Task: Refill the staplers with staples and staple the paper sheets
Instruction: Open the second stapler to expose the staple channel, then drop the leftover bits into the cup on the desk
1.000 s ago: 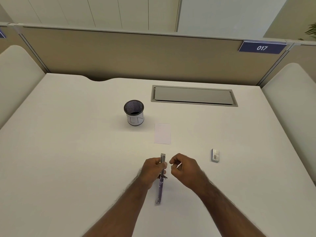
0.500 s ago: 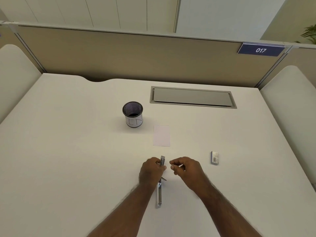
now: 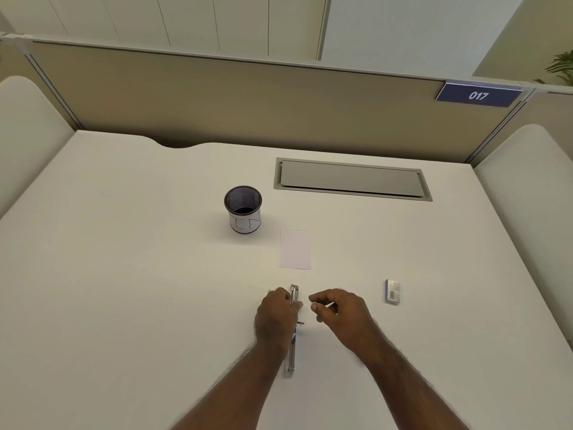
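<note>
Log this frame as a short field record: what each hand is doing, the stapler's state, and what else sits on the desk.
left hand: grips the stapler, opened out flat on the desk
right hand: pinches a small pale item beside the stapler, probably staples; too small to confirm
paper sheet: lies flat beyond the stapler, not touching it
staple box: to the right, untouched
mesh cup: upright, far left of the paper
stage: refilling, no stapling yet
</note>
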Motion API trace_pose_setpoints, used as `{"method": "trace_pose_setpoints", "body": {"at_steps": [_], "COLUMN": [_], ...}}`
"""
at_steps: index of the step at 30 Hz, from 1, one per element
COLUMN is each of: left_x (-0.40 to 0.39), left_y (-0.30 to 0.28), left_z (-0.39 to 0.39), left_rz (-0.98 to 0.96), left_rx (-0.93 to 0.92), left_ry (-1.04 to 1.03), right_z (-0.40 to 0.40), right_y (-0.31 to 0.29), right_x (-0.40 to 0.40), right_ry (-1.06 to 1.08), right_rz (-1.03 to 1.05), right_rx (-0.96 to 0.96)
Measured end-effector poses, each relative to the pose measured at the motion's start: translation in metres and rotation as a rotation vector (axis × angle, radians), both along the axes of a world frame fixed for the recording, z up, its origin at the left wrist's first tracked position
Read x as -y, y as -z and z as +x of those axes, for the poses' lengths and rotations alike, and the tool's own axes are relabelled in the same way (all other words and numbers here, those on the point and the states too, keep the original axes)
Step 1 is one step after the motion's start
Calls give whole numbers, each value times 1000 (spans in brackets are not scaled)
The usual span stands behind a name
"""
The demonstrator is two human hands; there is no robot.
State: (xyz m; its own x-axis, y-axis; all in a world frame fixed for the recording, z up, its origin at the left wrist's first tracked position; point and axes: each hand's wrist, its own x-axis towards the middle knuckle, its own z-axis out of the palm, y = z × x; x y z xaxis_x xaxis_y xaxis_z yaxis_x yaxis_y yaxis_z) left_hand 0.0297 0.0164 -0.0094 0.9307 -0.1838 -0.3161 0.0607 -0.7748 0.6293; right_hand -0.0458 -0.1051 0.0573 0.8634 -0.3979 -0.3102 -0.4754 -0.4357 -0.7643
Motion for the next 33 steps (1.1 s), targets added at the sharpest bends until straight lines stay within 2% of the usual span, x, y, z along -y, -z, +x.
{"method": "trace_pose_setpoints", "body": {"at_steps": [10, 15, 20, 26, 33], "left_x": [-10, -25, -45, -62, -73], "left_y": [6, 3, 9, 19, 37], "left_z": [11, 29, 58, 83, 109], "left_rz": [-57, -79, 100, 285, 381], "left_rx": [49, 277, 461, 511, 547], "left_ry": [36, 70, 213, 284, 365], "right_z": [26, 57, 100, 153, 211], "right_y": [-3, -9, -20, -26, -21], "right_x": [-4, -7, -15, -27, -39], "right_ry": [35, 44, -22, -42, -46], "right_rz": [49, 39, -50, -210, -311], "right_rx": [59, 110, 148, 184, 163]}}
